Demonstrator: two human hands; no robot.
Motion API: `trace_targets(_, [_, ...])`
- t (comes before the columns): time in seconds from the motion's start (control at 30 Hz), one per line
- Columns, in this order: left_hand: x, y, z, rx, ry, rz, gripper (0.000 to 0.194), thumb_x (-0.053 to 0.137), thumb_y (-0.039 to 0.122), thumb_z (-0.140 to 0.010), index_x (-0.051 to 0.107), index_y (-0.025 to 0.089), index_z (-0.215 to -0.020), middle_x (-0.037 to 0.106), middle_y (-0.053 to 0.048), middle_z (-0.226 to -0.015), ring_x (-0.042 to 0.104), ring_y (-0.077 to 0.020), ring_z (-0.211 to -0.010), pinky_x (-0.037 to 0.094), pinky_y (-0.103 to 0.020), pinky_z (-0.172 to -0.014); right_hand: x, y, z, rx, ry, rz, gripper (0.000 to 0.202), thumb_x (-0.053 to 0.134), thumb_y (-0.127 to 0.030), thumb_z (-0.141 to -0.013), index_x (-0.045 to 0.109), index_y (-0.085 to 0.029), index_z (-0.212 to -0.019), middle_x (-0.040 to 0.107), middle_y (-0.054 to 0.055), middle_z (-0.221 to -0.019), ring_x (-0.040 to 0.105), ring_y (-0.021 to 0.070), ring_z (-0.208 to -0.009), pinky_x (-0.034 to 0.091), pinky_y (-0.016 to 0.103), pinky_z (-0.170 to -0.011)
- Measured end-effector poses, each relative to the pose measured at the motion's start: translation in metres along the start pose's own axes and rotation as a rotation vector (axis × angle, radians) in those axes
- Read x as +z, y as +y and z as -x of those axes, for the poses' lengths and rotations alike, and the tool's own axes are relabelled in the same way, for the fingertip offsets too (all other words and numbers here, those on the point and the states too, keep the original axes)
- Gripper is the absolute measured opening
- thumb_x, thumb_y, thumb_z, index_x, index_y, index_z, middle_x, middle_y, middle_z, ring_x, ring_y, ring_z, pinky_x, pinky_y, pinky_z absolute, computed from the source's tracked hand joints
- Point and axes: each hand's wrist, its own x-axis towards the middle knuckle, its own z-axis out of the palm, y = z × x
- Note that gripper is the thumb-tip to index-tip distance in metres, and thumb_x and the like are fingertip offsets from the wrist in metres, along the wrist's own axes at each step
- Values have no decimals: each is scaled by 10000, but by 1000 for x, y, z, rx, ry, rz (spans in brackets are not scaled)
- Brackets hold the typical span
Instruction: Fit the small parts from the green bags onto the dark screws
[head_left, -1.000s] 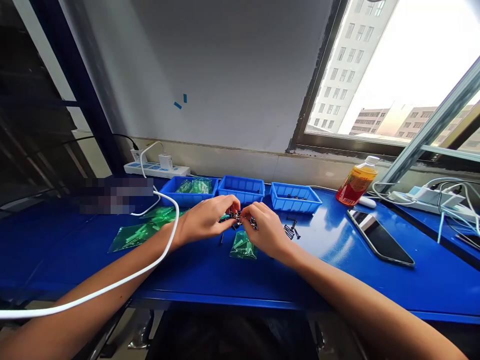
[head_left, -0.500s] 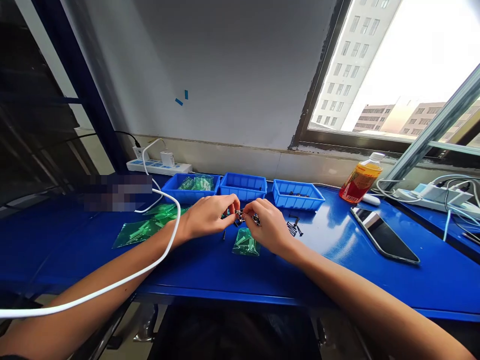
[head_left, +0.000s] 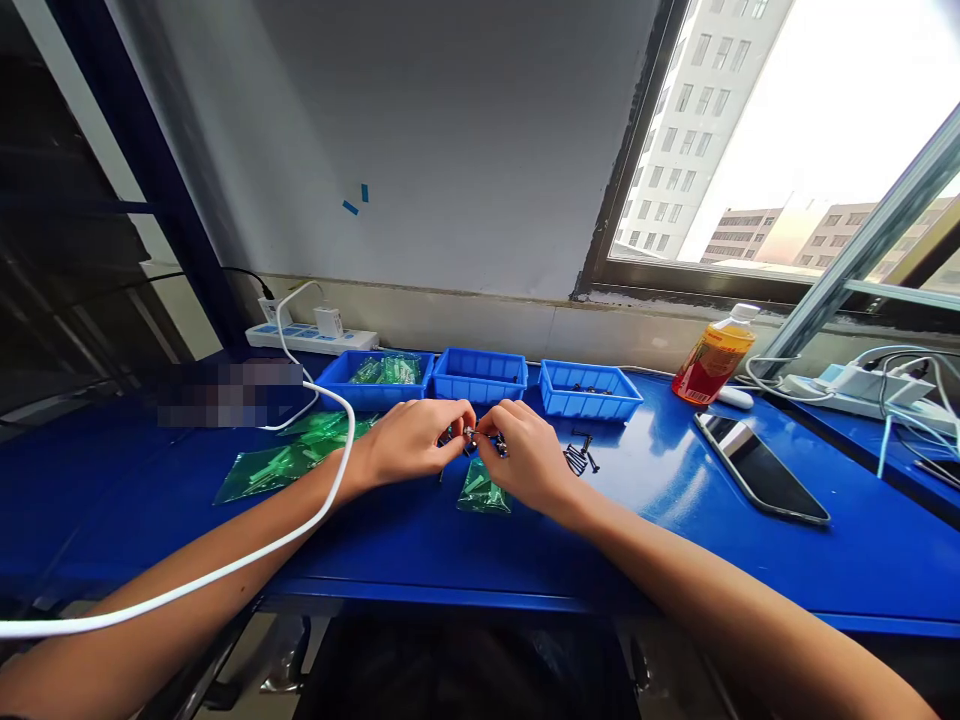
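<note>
Lying on the near part of the blue surface [head_left: 420, 560] is a small green bag [head_left: 484, 492], with larger green bags [head_left: 266, 470] to the left and loose dark screws [head_left: 576, 460] to the right. Just beyond the small bag, the left hand [head_left: 412, 438] and right hand [head_left: 529, 455] pinch a small metallic part [head_left: 470, 433], too tiny to identify; far off stand three blue bins [head_left: 480, 388]

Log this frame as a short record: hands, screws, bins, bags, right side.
Left hand: pinching a small part
Right hand: fingertips close to that part; grip unclear
Screws: loose on the table, right of the right hand
Bins: three, blue, in a row
Bags: green; one near the hands, others left of them, more in the left bin
Right side: bottle, phone
</note>
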Motion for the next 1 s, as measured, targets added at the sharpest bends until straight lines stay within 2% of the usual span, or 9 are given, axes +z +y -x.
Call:
trace_targets(0.5, [-1, -1, -1, 4, 52, -13, 191, 440, 229, -758, 629, 199, -757, 664, 2, -708, 583, -140, -618, 376, -225, -553, 1, -1, 1, -6, 12, -26, 33, 559, -178, -794, 577, -206, -794, 623, 20, -761, 539, 156, -724, 387, 255, -598])
trace_targets(0.77, [1, 0, -1, 9, 22, -75, 189, 435, 244, -776, 545, 186, -633, 611, -4, -627, 533, -142, -563, 315, -236, -514, 0, -3, 0, -5, -7, -35, 61, 549, -167, -798, 585, -205, -831, 626, 24, -771, 544, 161, -734, 397, 260, -606])
trace_targets(1.0, [1, 0, -1, 10, 14, -59, 208, 428, 262, -788, 549, 190, -635, 605, -2, -616, 526, -139, -553, 309, -236, -510, 1, -1, 0, -21, 14, -38, 67, 544, -163, -800, 591, -211, -794, 622, 21, -766, 539, 159, -733, 396, 258, -608])
